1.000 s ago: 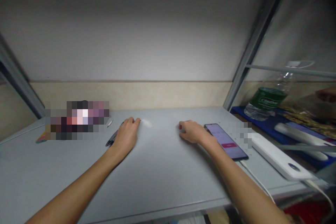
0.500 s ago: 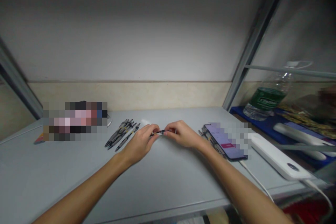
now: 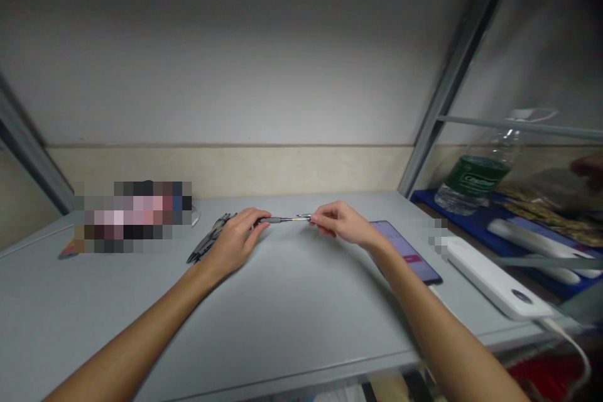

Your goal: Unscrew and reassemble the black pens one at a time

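**Grey desk, one pen pinched between two hands**

Grey desk [image 3: 282,314] fills the near view, and both forearms are cut off by the bottom edge. A pen [image 3: 282,220] is held level just above the surface, between the hands. Its dark grip end is pinched by the left hand [image 3: 233,242], thumb and forefinger closed on it, other fingers curled. The other end is nipped by the fingertips of the right hand [image 3: 343,226]; its tip can't really be made out. A bunch of pens [image 3: 207,242] is half hidden behind the left hand. A phone [image 3: 409,254] is partly covered by the right wrist. Further right, a white power strip [image 3: 494,276] is seen, then a plastic bottle [image 3: 475,179], blurry behind glass. A pixelated patch sits far left by the wall.
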Demonstrator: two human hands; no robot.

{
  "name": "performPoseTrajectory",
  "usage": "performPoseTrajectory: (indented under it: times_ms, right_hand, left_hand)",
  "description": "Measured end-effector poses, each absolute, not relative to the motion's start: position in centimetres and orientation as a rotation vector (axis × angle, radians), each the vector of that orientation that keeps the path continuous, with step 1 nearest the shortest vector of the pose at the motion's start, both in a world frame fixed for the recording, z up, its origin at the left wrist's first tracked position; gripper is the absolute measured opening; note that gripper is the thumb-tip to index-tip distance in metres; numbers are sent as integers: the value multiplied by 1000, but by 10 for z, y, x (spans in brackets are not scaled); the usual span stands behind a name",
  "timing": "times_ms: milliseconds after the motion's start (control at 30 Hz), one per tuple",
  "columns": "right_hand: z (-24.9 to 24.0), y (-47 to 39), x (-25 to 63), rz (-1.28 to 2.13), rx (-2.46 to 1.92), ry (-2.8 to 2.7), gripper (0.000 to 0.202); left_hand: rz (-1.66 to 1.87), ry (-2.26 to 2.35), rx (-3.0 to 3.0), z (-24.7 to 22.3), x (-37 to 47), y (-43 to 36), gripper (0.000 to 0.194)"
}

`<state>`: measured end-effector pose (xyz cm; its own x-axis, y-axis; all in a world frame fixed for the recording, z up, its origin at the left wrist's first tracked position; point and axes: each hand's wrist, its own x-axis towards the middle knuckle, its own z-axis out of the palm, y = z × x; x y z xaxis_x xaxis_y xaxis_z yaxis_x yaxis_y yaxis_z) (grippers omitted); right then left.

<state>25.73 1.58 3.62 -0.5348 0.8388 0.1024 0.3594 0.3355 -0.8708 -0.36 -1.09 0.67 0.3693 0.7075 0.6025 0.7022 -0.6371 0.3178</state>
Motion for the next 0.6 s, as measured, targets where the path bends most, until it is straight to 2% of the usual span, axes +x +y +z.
performPoseTrajectory:
  times_ms: [300, 400, 600]
  right_hand:
    - [26, 10, 248, 1771, -875, -1867, 38]
    - [23, 10, 244, 1693, -855, -1875, 37]
    - [21, 10, 239, 1236, -897, -2106, 32]
  left_hand:
    - [969, 1374, 3002, 3, -3, -10, 23]
    - [938, 1403, 3029, 1, -5, -9, 23]
    - [856, 1420, 2975, -3, -7, -7, 18]
